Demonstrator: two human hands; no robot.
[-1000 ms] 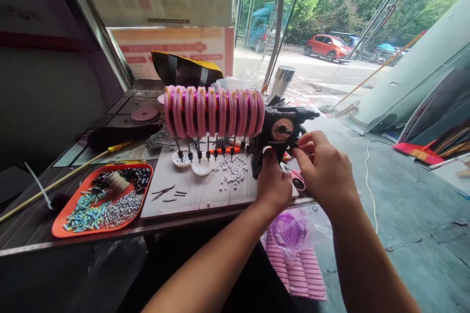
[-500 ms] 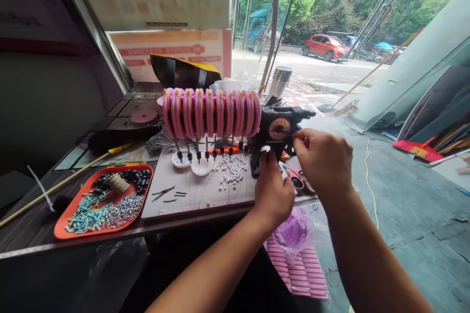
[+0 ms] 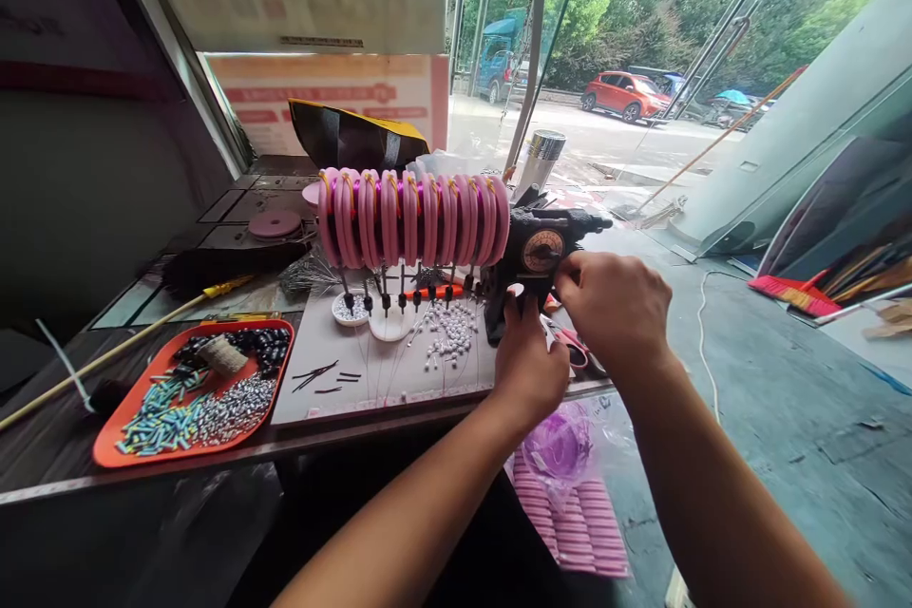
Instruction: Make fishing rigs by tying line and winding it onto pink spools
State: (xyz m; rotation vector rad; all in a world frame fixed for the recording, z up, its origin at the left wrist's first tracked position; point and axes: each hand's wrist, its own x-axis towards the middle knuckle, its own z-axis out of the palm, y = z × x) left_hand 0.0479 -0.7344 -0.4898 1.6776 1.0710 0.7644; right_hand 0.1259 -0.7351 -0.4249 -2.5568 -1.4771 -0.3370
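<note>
A black machine with a round dial stands at the right end of a row of pink rings mounted on a spindle. My left hand grips the machine's lower black leg from the front. Closed around a small part on the machine's right side, just below the dial, is my right hand. Black needles hang under the rings over white beads on a grey board. Pink-handled scissors lie partly hidden between my hands.
An orange tray of blue, silver and black beads sits at the left front. A long yellow stick crosses the dark table. A bag of pink strips and purple thread lies below the table edge. A steel cup stands behind the machine.
My right hand has moved left and closed in against the machine's right side. My left hand has stayed on the machine's leg. The view shifted slightly.
</note>
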